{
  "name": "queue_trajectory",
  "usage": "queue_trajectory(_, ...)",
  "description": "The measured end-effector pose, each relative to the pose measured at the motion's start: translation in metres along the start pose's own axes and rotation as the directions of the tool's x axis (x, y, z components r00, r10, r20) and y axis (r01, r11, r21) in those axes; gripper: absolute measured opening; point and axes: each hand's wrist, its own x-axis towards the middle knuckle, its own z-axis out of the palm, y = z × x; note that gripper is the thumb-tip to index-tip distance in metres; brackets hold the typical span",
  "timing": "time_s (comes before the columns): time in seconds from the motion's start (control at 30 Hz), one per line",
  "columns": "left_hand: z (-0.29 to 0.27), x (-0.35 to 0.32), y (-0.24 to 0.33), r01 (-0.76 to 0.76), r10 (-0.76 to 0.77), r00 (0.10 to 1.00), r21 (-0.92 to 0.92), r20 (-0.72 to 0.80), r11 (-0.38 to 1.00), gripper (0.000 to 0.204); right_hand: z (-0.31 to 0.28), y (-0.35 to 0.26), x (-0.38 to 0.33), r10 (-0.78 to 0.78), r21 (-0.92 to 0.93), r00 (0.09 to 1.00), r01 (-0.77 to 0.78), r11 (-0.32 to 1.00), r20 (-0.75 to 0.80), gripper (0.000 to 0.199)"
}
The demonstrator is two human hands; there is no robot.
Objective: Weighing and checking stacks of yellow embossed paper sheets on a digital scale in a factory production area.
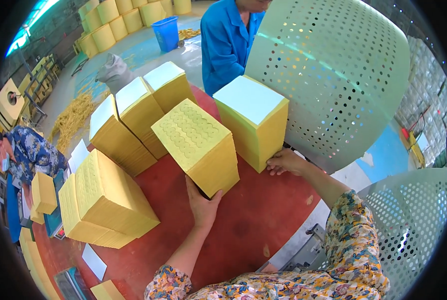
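Our left hand [203, 207] spreads against the lower edge of a patterned yellow paper stack [198, 145], while our right hand [287, 162] touches the base of a white-topped stack [263, 135]. More yellow stacks [116, 197] stand nearby on our red bench [243, 235].

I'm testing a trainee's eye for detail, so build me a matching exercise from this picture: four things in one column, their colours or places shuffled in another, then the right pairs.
Things
1. Left grip
2. Bin
3. Right grip
4. Table

Colours or places
A. Red
B. At the foot of a white-topped stack
C. Blue
D. At the lower corner of a stack with a patterned top

Pairs: 1-D, 2-C, 3-B, 4-A
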Motion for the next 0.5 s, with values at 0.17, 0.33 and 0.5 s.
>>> queue_trajectory(0.17,0.005,0.013,0.006,-0.001,0.000,1.000,0.058,0.012,0.998,0.104,0.014,-0.011,0.024,-0.040,0.064,0.999,0.041,0.997,-0.012,0.021)
queue_trajectory(0.33,0.013,0.033,0.011,-0.058,0.058,0.998,0.025,-0.014,0.998,0.105,0.024,-0.021,0.043,-0.066,0.095,0.997,0.069,0.993,-0.033,0.022)
queue_trajectory(0.5,0.021,0.054,0.010,-0.135,0.136,0.990,0.021,-0.045,0.991,0.105,0.027,-0.026,0.059,-0.077,0.106,0.996,0.082,0.991,-0.044,0.024)
